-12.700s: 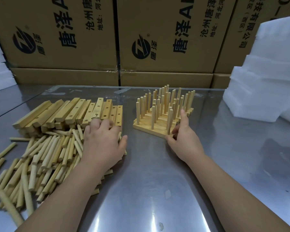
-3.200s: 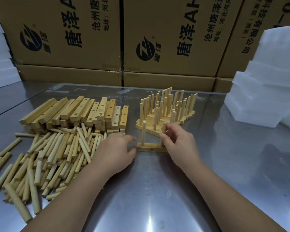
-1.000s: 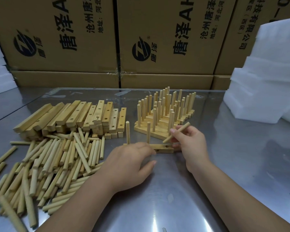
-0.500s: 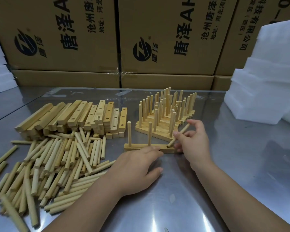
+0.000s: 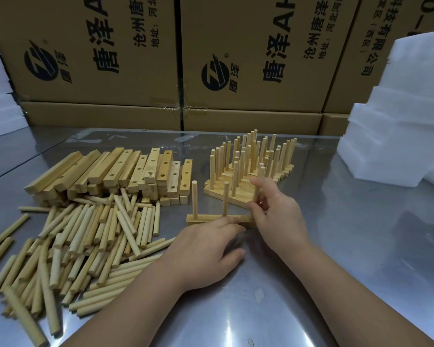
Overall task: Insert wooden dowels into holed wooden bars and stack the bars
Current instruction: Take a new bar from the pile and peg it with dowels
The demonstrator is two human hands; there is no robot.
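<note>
Pale wood covers our steel table [image 5: 348,246] at the assembly bench. At centre, a single holed bar [image 5: 211,218] lies flat on the metal, its length running left to right, with two dowels [image 5: 194,199] standing upright in it, one near its left end and one near the middle.

Our right hand [image 5: 278,216] is at the bar's right end, thumb and fingers curled round a third dowel [image 5: 255,196], which stands nearly upright over that end; we cannot tell how far it sits in its hole, because the fingers cover the base. Our left hand [image 5: 206,254] lies palm down in front of the bar, fingers fairly straight, their tips pressing on the bar's near edge and gripping nothing.

Just behind the bar stands the finished stack [image 5: 246,171], a block of bars laid side by side and bristling with upright dowels. To the left, a pile of holed bars [image 5: 125,169] lies in a loose row, and in front of it loose dowels [image 5: 90,236] spread across the table toward its near left edge.

Cardboard boxes [image 5: 98,58] printed with black Chinese characters and a round logo form a wall behind the table. White foam blocks [image 5: 398,121] are heaped on the table's far right, and more show at the far left edge.
</note>
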